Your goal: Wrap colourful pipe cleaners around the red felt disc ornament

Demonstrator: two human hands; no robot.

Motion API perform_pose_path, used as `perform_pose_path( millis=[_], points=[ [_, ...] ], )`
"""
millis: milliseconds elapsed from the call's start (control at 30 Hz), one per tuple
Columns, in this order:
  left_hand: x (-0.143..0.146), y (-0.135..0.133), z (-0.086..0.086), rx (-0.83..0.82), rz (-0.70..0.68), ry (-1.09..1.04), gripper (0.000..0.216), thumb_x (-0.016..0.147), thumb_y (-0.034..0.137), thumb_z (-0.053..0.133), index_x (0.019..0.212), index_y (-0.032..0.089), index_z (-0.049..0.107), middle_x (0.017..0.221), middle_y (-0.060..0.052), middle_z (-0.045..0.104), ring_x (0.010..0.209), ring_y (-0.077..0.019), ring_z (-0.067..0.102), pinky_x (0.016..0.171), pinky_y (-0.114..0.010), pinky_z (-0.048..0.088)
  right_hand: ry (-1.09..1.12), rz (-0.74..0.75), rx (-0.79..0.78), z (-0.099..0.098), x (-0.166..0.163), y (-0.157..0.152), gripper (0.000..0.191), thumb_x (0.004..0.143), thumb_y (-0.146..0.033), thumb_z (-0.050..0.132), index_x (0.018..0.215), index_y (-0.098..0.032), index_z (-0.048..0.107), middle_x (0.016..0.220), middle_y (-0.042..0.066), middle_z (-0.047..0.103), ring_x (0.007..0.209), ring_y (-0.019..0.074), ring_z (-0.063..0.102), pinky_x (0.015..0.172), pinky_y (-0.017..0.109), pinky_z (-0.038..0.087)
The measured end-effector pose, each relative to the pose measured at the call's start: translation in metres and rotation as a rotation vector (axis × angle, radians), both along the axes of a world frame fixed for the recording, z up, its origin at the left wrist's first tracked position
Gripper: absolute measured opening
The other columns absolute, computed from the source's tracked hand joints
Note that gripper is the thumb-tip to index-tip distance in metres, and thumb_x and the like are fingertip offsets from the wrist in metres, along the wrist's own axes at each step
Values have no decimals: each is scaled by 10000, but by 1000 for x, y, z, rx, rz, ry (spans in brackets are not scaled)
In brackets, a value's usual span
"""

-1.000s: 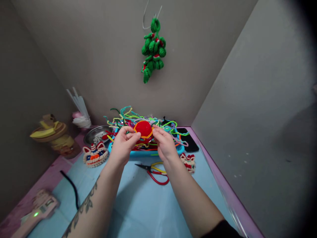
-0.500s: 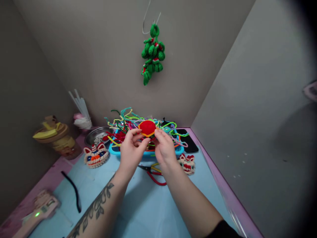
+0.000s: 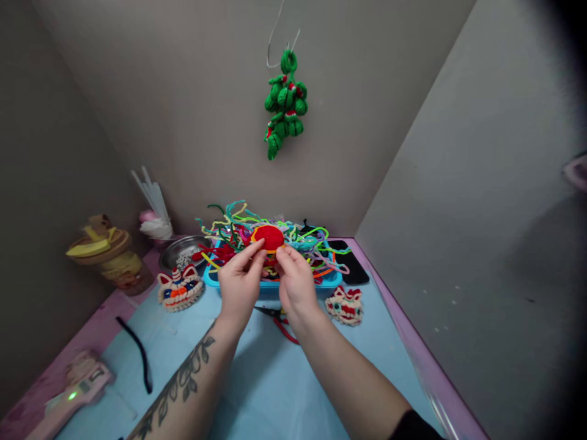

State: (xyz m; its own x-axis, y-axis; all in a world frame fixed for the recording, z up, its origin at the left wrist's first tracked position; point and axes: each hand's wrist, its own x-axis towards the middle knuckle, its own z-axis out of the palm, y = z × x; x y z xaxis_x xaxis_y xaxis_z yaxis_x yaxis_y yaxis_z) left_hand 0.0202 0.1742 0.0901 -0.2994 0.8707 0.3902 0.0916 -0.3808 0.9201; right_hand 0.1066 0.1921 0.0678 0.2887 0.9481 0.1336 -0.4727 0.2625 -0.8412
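The left hand (image 3: 239,286) and right hand (image 3: 296,286) both pinch a red ball (image 3: 269,238); it sits above the blue tray (image 3: 268,282) of pipe cleaners (image 3: 238,223).

The blue tray (image 3: 330,282) has the middle of its front wall hidden behind the left hand (image 3: 238,287) and the right hand (image 3: 296,287). Their fingertips cover the lower edge of the red round piece (image 3: 269,237) pinched above the tray. Just in front of the tray, the scissors (image 3: 285,330) show only blades and a bit of red handle — the rest lies behind the right wrist. Left of the tray, the metal dish (image 3: 183,250) holds bits too small to tell. Far right of the tray, a blurred pink shape (image 3: 576,171) is cut by the edge — as is the pink device (image 3: 73,391), well in front and left.
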Motion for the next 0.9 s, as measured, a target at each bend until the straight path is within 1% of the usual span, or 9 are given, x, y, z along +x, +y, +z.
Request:
perform_pose_path(
  millis=[133, 267, 367, 433, 533, 567, 667, 800, 900],
  points=[
    [-1, 2, 1, -46, -62, -115, 257, 720, 308, 704, 945, 183, 714, 573, 24, 622, 430, -87, 505, 449, -209, 438, -16, -4, 4, -1, 0, -1, 229, 711, -418, 666, 683, -195, 624, 823, 18, 651, 859, 165, 572, 811, 296, 444],
    [-2, 9, 1, -97, -211, -357, 318, 683, 306, 735, 926, 189, 566, 549, 63, 586, 365, -52, 451, 375, -156, 345, -105, -76, 15, 2, 6, 2, 211, 727, -380, 645, 638, -192, 611, 884, 27, 632, 991, 183, 538, 900, 315, 402],
    [-3, 13, 1, -137, -238, -471, 398, 640, 278, 766, 892, 200, 468, 516, 95, 551, 327, -24, 393, 354, -120, 272, -306, -93, 32, 6, 13, 1, 201, 748, -347, 624, 623, -190, 611, 985, 47, 590, 1080, 205, 504, 956, 344, 368],
    [-4, 14, 2, -146, -207, -513, 409, 625, 271, 774, 860, 198, 448, 482, 114, 509, 315, -15, 364, 347, -112, 240, -489, -172, 84, 9, 18, -1, 144, 752, -330, 633, 698, -197, 623, 1037, 58, 551, 1086, 212, 498, 964, 365, 369],
    [-4, 14, 2, -162, -169, -554, 418, 610, 262, 784, 844, 196, 445, 473, 121, 489, 314, -14, 363, 340, -112, 225, -787, -376, 274, 11, 23, -6, 102, 769, -282, 637, 857, -231, 632, 1100, 66, 501, 1111, 220, 472, 995, 406, 356],
    [-3, 14, 2, -165, -166, -560, 421, 608, 258, 786, 855, 195, 451, 482, 117, 500, 316, -14, 366, 340, -112, 226, -888, -413, 349, 11, 25, -8, 101, 781, -265, 629, 880, -245, 638, 1121, 65, 489, 1127, 225, 459, 1009, 419, 346],
    [-3, 12, 3, -167, -179, -567, 444, 615, 249, 786, 943, 187, 494, 505, 103, 530, 320, -9, 364, 343, -113, 225, -1123, -426, 485, 10, 27, -9, 91, 813, -237, 601, 867, -273, 665, 1176, 61, 465, 1168, 244, 423, 1024, 447, 339],
    [-2, 9, 4, -180, -232, -551, 570, 633, 257, 775, 1149, 149, 560, 470, 95, 503, 327, -12, 348, 347, -127, 223, -1221, -457, 527, 7, 26, -7, 102, 826, -213, 586, 865, -265, 664, 1205, 62, 466, 1185, 259, 410, 1011, 474, 366],
    [-2, 9, 4, -214, -223, -545, 595, 624, 261, 780, 1171, 109, 602, 458, 83, 493, 333, -12, 336, 345, -140, 222, -1254, -490, 567, 6, 26, -5, 94, 825, -192, 584, 846, -252, 654, 1195, 64, 488, 1176, 259, 420, 999, 477, 387]
  ],
)
